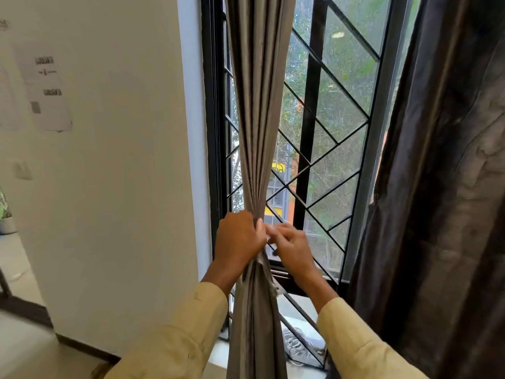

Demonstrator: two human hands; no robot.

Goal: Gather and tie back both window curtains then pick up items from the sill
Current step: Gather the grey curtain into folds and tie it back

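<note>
1. The left hand (238, 237) is closing its fingers around the bunched waist of the grey curtain (258, 110), squeezing the pleats into a tight neck just beside the window frame.
2. The right hand (293, 248) is curling its fingers in against the same neck from the other side, pinching something pale and blurred at the fingertips; what it is I cannot tell.
3. A strip of matching grey cloth, the tie-back (269, 277), is hanging down from under the hands, ending in a small knot against the curtain.
4. Both yellow sleeves (363, 348) are reaching up from the bottom of the view.
5. Above the hands the grey curtain is fanning upward in straight folds; below them it is falling loose past the sill (296, 322).
6. On the sill, a tangle of grey cable (293, 343) is lying behind the black diamond grille (328, 149).
7. The dark brown curtain (442, 187) is hanging ungathered at the right edge.
8. A white wall (114, 160) with papers (45, 88) stuck to it is standing to the left.
</note>
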